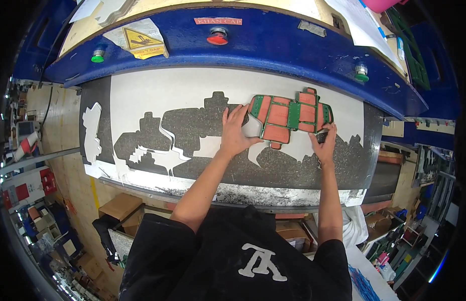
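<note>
A cutting die [278, 114] with green edges and orange-red foam pads lies right of centre on a white sheet [157, 90]. My left hand [235, 131] grips its left end, thumb low and fingers along the upper side. The lower right corner is held by my right hand [324, 142], with thumb and fingers curved about the edge. Cut-out gaps in the sheet show the dark speckled cutting board [185, 128] beneath, left of the die and below it. A loose white cut piece [92, 133] rests at the board's left end.
A blue press beam [273, 42] spans the far side, carrying a red button [217, 36], green buttons [361, 72] at its ends and a yellow warning label [141, 41]. Papers lie on top of it. Cardboard boxes [121, 205] stand below the near edge.
</note>
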A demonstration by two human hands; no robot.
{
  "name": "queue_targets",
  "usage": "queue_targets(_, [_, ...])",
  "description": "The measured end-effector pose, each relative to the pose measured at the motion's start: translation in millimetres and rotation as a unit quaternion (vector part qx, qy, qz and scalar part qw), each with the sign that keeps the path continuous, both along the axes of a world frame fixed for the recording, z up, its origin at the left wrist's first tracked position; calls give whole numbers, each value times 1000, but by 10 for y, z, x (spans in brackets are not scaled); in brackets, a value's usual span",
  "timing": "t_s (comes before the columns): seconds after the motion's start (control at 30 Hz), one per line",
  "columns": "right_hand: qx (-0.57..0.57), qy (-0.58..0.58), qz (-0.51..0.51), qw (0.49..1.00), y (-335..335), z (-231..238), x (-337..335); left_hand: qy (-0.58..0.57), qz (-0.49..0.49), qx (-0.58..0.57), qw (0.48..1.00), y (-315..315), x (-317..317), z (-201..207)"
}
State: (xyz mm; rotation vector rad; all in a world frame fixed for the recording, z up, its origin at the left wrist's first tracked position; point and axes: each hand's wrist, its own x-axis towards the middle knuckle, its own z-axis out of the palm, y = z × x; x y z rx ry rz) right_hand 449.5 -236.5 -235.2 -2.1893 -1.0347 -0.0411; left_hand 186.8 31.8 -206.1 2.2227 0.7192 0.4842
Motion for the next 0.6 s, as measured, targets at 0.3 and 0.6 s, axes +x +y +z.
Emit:
queue_targets(0.3, [-3, 9, 7, 1000, -3, -8, 3, -23, 4, 18, 1000, -26, -8, -99])
queue_targets(0.6, [-4, 35, 6, 999, 13, 22, -9, -27, 6, 23, 999, -29, -4, -117])
